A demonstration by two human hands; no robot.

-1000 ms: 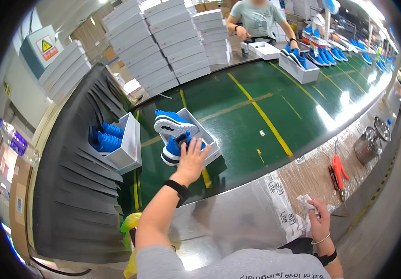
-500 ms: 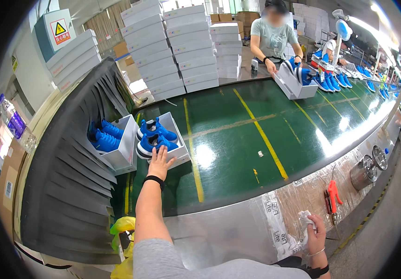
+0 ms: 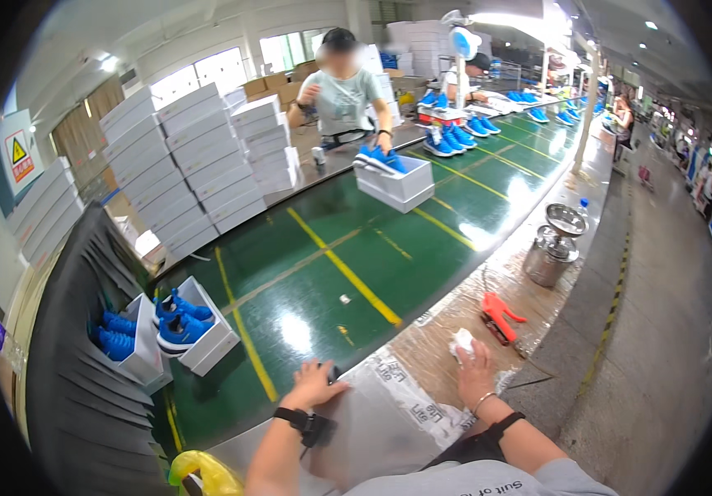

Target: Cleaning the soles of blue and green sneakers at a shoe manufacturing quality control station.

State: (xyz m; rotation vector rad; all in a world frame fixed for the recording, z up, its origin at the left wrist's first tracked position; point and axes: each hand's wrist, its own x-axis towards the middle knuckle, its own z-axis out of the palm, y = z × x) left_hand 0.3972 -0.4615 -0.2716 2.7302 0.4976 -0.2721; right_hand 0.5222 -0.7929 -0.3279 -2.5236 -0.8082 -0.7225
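Observation:
My left hand [image 3: 314, 384] rests at the near edge of the green conveyor belt [image 3: 273, 289], fingers apart and holding nothing that I can see. A small dark thing, too unclear to name, shows beside its fingertips. In my right hand [image 3: 477, 376] is a crumpled white cloth [image 3: 461, 340], held over the brown plastic-covered part of the bench. At the left end of the belt stands an open white shoebox [image 3: 211, 347] with a pair of blue sneakers [image 3: 184, 318] in it. A second shoebox [image 3: 151, 364], also with blue sneakers [image 3: 116, 341], is partly under the dark strip curtain [image 3: 75, 347].
An orange-red trigger tool [image 3: 500, 317] and a metal canister [image 3: 552, 252] stand on the bench at right. Across the belt, a person [image 3: 347, 91] handles blue sneakers at another white shoebox [image 3: 405, 186]. Stacked white boxes [image 3: 199, 157] line the far side. A yellow bag [image 3: 207, 473] hangs at lower left.
My left hand has left the sneakers in the box and come back to the belt's near edge. The view has swung right. The person opposite has lifted one hand off the shoebox.

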